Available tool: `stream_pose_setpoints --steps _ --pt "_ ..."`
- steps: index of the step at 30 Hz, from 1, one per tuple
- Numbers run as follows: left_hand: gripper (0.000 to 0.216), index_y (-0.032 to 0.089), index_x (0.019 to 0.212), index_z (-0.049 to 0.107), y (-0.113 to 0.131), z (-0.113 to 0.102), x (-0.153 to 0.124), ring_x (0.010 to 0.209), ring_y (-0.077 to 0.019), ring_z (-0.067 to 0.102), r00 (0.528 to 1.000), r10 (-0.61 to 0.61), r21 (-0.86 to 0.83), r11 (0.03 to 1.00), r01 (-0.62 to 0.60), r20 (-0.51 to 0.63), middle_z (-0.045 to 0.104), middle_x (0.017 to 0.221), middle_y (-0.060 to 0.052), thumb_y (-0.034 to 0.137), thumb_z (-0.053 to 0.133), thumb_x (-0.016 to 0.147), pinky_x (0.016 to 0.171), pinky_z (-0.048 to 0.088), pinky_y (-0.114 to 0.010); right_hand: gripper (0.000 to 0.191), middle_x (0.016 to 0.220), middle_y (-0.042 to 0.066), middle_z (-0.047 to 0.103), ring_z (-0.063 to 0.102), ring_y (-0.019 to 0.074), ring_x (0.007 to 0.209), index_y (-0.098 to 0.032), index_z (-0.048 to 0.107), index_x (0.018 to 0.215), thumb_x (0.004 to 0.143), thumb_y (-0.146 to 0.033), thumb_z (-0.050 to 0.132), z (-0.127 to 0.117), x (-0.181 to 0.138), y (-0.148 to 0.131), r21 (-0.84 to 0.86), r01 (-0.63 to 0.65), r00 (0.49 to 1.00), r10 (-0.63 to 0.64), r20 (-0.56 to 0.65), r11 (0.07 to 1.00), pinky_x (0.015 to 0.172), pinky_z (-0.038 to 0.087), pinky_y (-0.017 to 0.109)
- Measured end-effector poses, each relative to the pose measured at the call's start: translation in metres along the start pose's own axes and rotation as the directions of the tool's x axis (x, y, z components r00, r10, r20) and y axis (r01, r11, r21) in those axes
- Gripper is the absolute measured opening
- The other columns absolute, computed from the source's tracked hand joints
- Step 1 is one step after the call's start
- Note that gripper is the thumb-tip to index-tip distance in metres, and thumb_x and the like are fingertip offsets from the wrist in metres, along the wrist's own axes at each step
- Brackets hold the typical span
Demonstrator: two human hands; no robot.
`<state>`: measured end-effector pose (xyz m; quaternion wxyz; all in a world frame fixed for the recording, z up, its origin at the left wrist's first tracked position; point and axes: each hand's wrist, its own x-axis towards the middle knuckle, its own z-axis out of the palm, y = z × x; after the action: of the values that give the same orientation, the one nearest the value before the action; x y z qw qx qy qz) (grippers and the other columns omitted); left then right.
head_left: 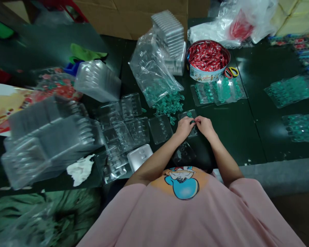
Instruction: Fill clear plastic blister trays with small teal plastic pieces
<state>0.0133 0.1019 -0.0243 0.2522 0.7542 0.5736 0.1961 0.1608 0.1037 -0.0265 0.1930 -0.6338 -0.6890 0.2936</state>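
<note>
Meeting over the tray (195, 132), left hand (184, 127) and right hand (205, 126) pinch a green piece (192, 121), grip nearly closed; it seems light, stiff; best held by its edges.

No readable text from where I stand. Round tin (205, 75): lettering-like marks on its pale blue side, too small to make out. Printed card (5, 109) at far left: coloured printing, blurred, no word legible. Pink T-shirt (193, 212): cartoon print on the chest, no legible lettering.
</note>
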Motion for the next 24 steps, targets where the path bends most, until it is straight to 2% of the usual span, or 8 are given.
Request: stream_pose_setpoints --steps 4,7,12,16,20,22,24 --pt "0.021 0.020 0.102 0.073 -0.007 0.005 0.000 0.091 -0.0202 0.062 1.000 0.023 0.013 1.000 -0.023 -0.005 0.068 0.095 -0.008 0.014 0.063 0.084 0.084 0.049 -0.030 0.022 0.089 0.002 0.074 0.068 0.0192 0.088 -0.023 0.070 0.091 0.083 -0.012 0.054 -0.002 0.003 0.001 0.017 0.006 1.000 -0.006 0.006 1.000 0.082 0.048 0.029" --pt "0.022 0.020 0.100 0.074 -0.011 0.008 -0.001 0.091 -0.0210 0.063 0.999 0.036 0.001 0.999 -0.036 -0.002 0.067 0.096 -0.008 0.012 0.063 0.083 0.084 0.049 -0.031 0.021 0.090 0.002 0.074 0.068 0.0189 0.087 -0.023 0.069 0.094 0.084 -0.014 0.052 -0.005 0.010 -0.001 0.058 0.016 0.998 -0.013 -0.055 0.998 0.082 0.048 0.030" --pt "0.023 0.017 0.101 0.073 -0.012 0.010 0.000 0.093 -0.0232 0.063 0.999 0.046 -0.001 0.999 -0.046 0.018 0.066 0.096 -0.009 0.011 0.064 0.081 0.086 0.049 -0.033 0.020 0.089 0.002 0.072 0.067 0.0177 0.084 -0.021 0.068 0.096 0.085 -0.016 0.052 -0.006 0.040 -0.014 0.109 0.081 0.990 -0.068 -0.122 0.991 0.080 0.049 0.030" --pt "0.025 0.016 0.103 0.073 -0.012 0.011 0.001 0.092 -0.0233 0.064 1.000 0.023 -0.027 0.999 -0.023 0.003 0.067 0.101 -0.010 0.011 0.064 0.080 0.084 0.050 -0.033 0.015 0.089 0.003 0.071 0.065 0.0178 0.084 -0.021 0.068 0.095 0.083 -0.017 0.061 0.003 0.072 -0.038 0.044 0.107 0.993 -0.105 -0.047 0.993 0.080 0.048 0.030" --pt "0.020 0.015 0.098 0.072 -0.015 0.005 -0.003 0.083 -0.0209 0.065 1.000 0.012 -0.115 0.993 -0.014 -0.014 0.069 0.091 -0.008 0.016 0.071 0.078 0.079 0.051 -0.031 0.014 0.088 0.004 0.070 0.064 0.0200 0.084 -0.022 0.068 0.089 0.076 -0.019 0.072 0.014 0.092 -0.059 -0.103 0.089 0.994 -0.081 0.076 0.991 0.077 0.047 0.031" --pt "0.014 0.016 0.092 0.072 -0.020 -0.002 -0.006 0.078 -0.0190 0.065 0.998 -0.006 -0.168 0.986 -0.004 -0.057 0.070 0.087 -0.007 0.017 0.071 0.078 0.078 0.051 -0.030 0.016 0.086 0.004 0.069 0.063 0.0195 0.082 -0.022 0.066 0.090 0.076 -0.016 0.070 0.017 0.095 -0.062 -0.125 0.093 0.992 -0.081 0.098 0.988 0.076 0.046 0.030" --pt "0.011 0.016 0.090 0.072 -0.028 -0.012 -0.009 0.078 -0.0177 0.065 0.987 -0.039 -0.204 0.979 0.007 -0.155 0.070 0.087 -0.006 0.016 0.068 0.080 0.079 0.051 -0.030 0.021 0.083 0.002 0.068 0.062 0.0179 0.079 -0.021 0.065 0.093 0.075 -0.011 0.066 0.019 0.095 -0.061 -0.104 0.111 0.992 -0.103 0.079 0.988 0.075 0.045 0.029"
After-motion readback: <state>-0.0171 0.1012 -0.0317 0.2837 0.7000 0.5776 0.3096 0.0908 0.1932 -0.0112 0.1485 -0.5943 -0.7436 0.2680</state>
